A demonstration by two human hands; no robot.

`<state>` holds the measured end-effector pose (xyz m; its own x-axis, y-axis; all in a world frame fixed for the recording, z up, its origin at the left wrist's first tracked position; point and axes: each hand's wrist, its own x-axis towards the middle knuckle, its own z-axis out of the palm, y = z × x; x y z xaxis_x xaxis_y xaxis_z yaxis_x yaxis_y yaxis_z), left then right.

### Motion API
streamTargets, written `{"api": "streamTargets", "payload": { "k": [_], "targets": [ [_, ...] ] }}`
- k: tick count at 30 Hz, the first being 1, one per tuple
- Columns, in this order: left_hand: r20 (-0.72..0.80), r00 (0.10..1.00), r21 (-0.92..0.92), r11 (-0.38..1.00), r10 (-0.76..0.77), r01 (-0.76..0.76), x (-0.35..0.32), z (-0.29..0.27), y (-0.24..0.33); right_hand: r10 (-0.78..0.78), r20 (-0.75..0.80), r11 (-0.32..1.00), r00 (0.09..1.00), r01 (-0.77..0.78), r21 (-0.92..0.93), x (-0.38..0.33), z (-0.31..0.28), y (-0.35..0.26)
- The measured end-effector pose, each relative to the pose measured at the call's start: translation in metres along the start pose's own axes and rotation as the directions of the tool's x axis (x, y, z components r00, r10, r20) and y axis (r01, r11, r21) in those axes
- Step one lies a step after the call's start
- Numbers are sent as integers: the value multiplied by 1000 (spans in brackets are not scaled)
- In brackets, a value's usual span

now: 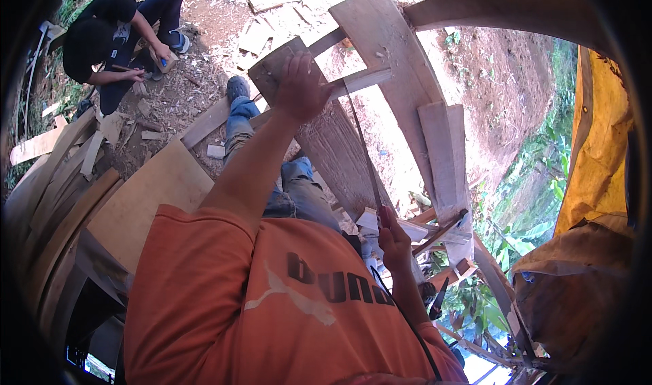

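While the weathered grey wooden plank (339, 147) is steadied at its upper end by the left hand (301, 86), fingers curled over the edge, a thin dark saw blade (363, 147) is gripped by the closed right hand (394, 239). No finished cut can be made out. No containers are seen.

Left arm stretched forward, left hand (301, 86) gripping with curled fingers, right hand (394, 239) closed, near chest
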<state>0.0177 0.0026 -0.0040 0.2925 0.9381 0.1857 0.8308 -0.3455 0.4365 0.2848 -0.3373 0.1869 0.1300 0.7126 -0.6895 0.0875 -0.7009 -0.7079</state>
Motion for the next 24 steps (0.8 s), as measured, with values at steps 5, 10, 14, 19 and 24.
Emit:
{"api": "streamTargets", "payload": {
  "k": [5,10,14,19,24],
  "targets": [
    [36,999,-6,1000,4,-4,6,-12,3,-107,9,994,994,107,-19,-2,2,-2],
    [-24,996,49,995,90,-89,0,3,-8,-73,43,995,996,76,-57,2,-4,-2],
    [60,995,118,989,79,-86,1,1,-3,-42,46,994,998,47,-102,11,-9,13],
    [73,995,152,985,73,-83,0,3,-6,-54,55,998,997,53,27,-4,-24,-46],
    [100,993,152,985,67,-82,1,3,-5,-52,79,998,996,49,46,-10,-28,-74]
  ]
}}
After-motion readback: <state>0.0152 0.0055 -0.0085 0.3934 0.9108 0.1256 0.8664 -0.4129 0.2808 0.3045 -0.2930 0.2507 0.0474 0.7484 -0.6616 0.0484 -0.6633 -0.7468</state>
